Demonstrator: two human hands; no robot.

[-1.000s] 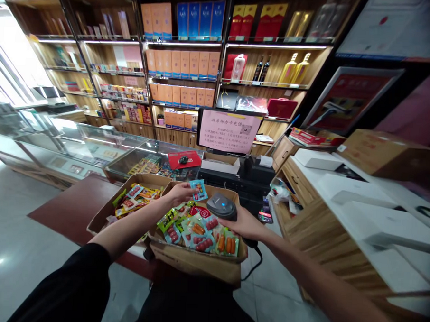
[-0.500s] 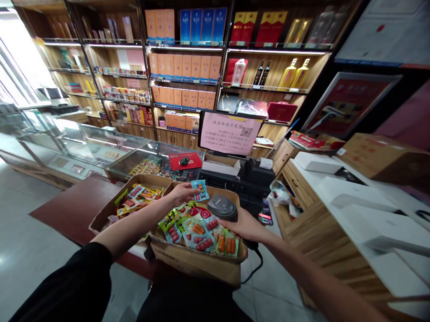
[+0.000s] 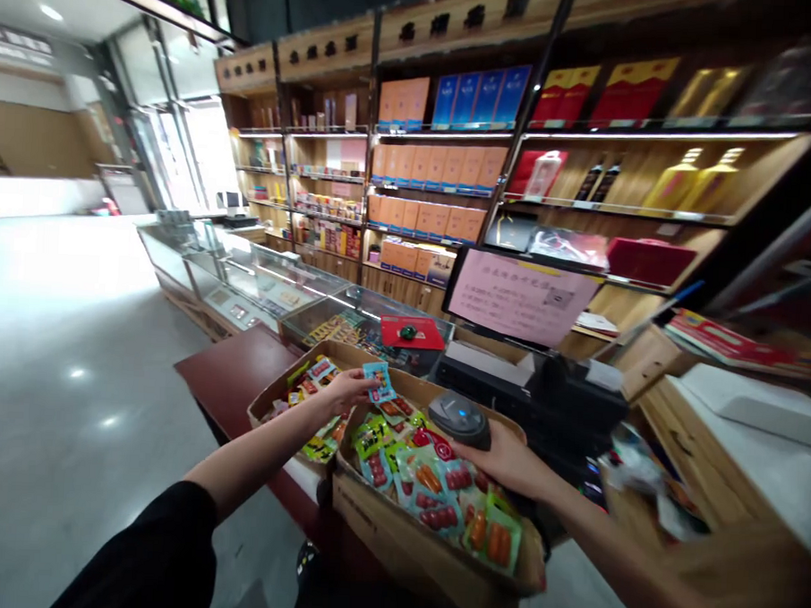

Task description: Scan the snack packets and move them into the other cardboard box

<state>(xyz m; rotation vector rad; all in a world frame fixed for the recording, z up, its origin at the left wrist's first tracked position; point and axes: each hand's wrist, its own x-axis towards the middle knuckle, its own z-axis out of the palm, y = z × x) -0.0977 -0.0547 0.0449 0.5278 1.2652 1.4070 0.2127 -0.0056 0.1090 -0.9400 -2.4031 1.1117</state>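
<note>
My left hand (image 3: 348, 391) pinches a small light-blue snack packet (image 3: 379, 383) by its edge, above the rim between two cardboard boxes. In my right hand (image 3: 506, 456) is a dark grey handheld scanner (image 3: 460, 417), with a small blue light showing on its top. The scanner is over the right cardboard box (image 3: 396, 528), which holds several sausage packets (image 3: 439, 518) in clear, blue and green wrappers. The left cardboard box (image 3: 259, 411) holds more packets in yellow, red and blue. The scanner's head is a little to the right of the blue packet.
Behind the boxes stand a glass display counter (image 3: 299, 286), a red mat (image 3: 429, 334) and a monitor (image 3: 521, 296) covered by a pink sign. A brown tabletop (image 3: 228, 368) extends left. Wooden drawers (image 3: 682, 442) are at the right, with shelves of boxed goods behind.
The view has swung left and up, so the surroundings sit further right. Both hands keep their hold on the packet and the scanner; a blue light now shows on the scanner.
</note>
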